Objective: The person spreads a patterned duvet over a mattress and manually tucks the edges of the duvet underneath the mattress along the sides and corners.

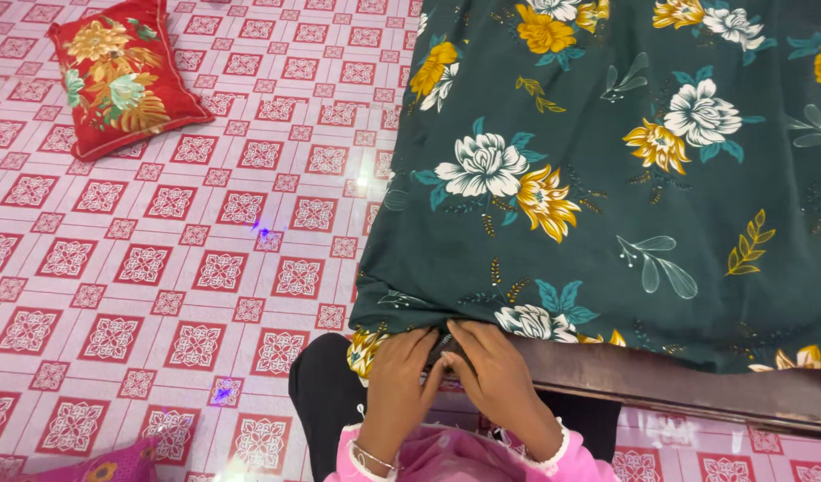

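Head view: red cushion [123,73] beyond, perhaps unobstructed.

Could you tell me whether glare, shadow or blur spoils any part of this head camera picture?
Head view: even, soft light; small glare spots on the floor; sheet and cushion sharp; left hand and right hand sharp, shadowed where they meet the sheet's edge.

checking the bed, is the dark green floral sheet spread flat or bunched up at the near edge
Spread flat over most of the bed; the dark green floral sheet is bunched only at the near edge, where the left hand and right hand pinch it.
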